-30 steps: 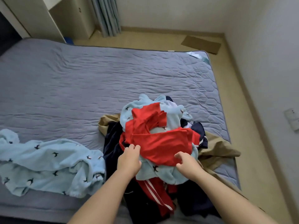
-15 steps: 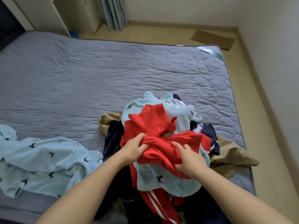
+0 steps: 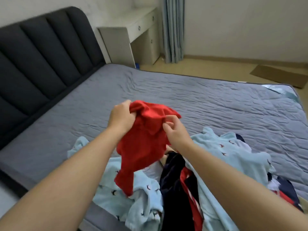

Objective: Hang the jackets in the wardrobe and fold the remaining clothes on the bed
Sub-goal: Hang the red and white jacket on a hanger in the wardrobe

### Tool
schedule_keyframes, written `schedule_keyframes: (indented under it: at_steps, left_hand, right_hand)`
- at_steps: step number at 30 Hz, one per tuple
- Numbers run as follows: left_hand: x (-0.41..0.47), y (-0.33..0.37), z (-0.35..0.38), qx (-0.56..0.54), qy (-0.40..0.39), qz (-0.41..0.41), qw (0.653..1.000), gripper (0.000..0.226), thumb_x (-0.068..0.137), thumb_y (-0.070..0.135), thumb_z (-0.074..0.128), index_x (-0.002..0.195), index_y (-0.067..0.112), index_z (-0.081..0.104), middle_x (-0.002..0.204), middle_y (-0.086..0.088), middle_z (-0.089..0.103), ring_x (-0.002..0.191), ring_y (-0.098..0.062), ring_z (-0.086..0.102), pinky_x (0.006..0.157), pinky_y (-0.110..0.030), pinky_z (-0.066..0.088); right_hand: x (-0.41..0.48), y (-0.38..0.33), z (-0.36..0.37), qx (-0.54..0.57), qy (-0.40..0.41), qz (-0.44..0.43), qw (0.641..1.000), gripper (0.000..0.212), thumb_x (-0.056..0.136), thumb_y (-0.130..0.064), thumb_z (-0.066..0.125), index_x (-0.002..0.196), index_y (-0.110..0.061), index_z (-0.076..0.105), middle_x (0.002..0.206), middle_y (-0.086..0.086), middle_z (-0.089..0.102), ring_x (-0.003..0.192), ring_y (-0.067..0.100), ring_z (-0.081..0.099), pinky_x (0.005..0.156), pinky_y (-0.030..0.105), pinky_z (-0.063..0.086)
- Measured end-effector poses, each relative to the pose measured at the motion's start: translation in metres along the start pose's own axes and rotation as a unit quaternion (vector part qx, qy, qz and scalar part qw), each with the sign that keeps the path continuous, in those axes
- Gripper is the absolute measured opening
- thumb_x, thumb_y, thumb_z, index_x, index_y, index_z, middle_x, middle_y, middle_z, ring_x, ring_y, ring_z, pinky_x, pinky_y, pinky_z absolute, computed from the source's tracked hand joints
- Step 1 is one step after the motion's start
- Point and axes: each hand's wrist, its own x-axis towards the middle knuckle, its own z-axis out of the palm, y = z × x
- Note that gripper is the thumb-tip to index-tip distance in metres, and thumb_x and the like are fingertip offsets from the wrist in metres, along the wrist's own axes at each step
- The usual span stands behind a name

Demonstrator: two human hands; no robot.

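Red garment (image 3: 146, 139) held above the bed (image 3: 216, 104): your left hand (image 3: 122, 116) grips its bunched top, your right hand (image 3: 175, 132) pinches an edge. Nothing visible lies folded; the heap of clothes (image 3: 233, 155) awaits you.

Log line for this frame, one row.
left hand: grips red garment | right hand: pinches red garment | red garment: held over clothes pile on bed

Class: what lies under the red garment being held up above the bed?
A light blue bird-print garment lies under the red garment, on the grey mattress. Whatever sits directly behind the hanging red cloth is covered.
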Motion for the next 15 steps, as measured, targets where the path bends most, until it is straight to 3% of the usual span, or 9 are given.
schedule_keyframes:
  at_steps: [1, 3, 5, 7, 10, 15]
  left_hand:
    - [0.013, -0.004, -0.004, -0.030, -0.012, -0.014, 0.999, 0.031, 0.087, 0.022, 0.059, 0.116, 0.012, 0.057, 0.117, -0.019, 0.063, 0.111, -0.037, 0.056, 0.084, -0.036, 0.041]
    - [0.020, -0.009, 0.002, -0.053, -0.111, -0.034, 0.992, 0.067, 0.086, 0.029, 0.063, 0.144, 0.017, 0.031, 0.144, -0.013, 0.045, 0.130, -0.029, 0.043, 0.102, -0.031, 0.033]
    - [0.007, -0.015, 0.024, -0.038, -0.181, -0.044, 0.982, 0.085, 0.085, 0.029, 0.065, 0.151, 0.015, 0.014, 0.155, -0.012, 0.025, 0.140, -0.025, 0.029, 0.110, -0.028, 0.024]
    - [-0.021, -0.024, 0.058, -0.018, -0.232, -0.039, 0.972, 0.080, 0.086, 0.026, 0.062, 0.149, 0.010, 0.017, 0.155, -0.014, 0.024, 0.141, -0.024, 0.027, 0.109, -0.026, 0.024]
    - [-0.074, -0.028, 0.114, 0.031, -0.342, -0.028, 0.939, 0.061, 0.088, 0.025, 0.056, 0.143, 0.010, 0.032, 0.146, -0.013, 0.037, 0.133, -0.027, 0.038, 0.105, -0.030, 0.032]
    - [-0.137, -0.006, 0.190, 0.048, -0.460, 0.040, 0.886, 0.040, 0.091, 0.026, 0.051, 0.129, 0.015, 0.049, 0.134, -0.005, 0.051, 0.120, -0.022, 0.050, 0.098, -0.033, 0.043]
  right_hand:
    - [0.012, -0.013, 0.006, 0.013, -0.028, -0.009, 0.999, 0.027, 0.092, -0.008, 0.051, 0.111, -0.027, 0.051, 0.103, 0.003, 0.064, 0.083, 0.017, 0.059, 0.072, 0.030, 0.046]
    - [0.021, -0.014, 0.004, -0.040, -0.060, -0.003, 0.997, 0.040, 0.092, -0.008, 0.052, 0.130, -0.020, 0.045, 0.120, 0.003, 0.058, 0.108, 0.016, 0.058, 0.079, 0.020, 0.047]
    - [0.009, 0.010, -0.011, -0.157, -0.064, 0.025, 0.985, 0.042, 0.092, -0.012, 0.054, 0.133, -0.017, 0.046, 0.127, 0.005, 0.056, 0.119, 0.018, 0.054, 0.095, 0.026, 0.044]
    - [-0.016, 0.052, -0.038, -0.247, -0.087, 0.086, 0.961, 0.041, 0.093, -0.020, 0.052, 0.133, -0.019, 0.046, 0.130, 0.003, 0.056, 0.120, 0.019, 0.053, 0.099, 0.030, 0.041]
    - [-0.063, 0.121, -0.087, -0.373, -0.122, 0.185, 0.901, 0.042, 0.094, -0.021, 0.049, 0.135, -0.019, 0.043, 0.137, 0.003, 0.050, 0.125, 0.019, 0.047, 0.097, 0.026, 0.036]
    - [-0.125, 0.180, -0.164, -0.469, -0.047, 0.267, 0.841, 0.038, 0.094, -0.018, 0.047, 0.132, -0.018, 0.045, 0.136, 0.003, 0.043, 0.120, 0.021, 0.046, 0.093, 0.030, 0.041]
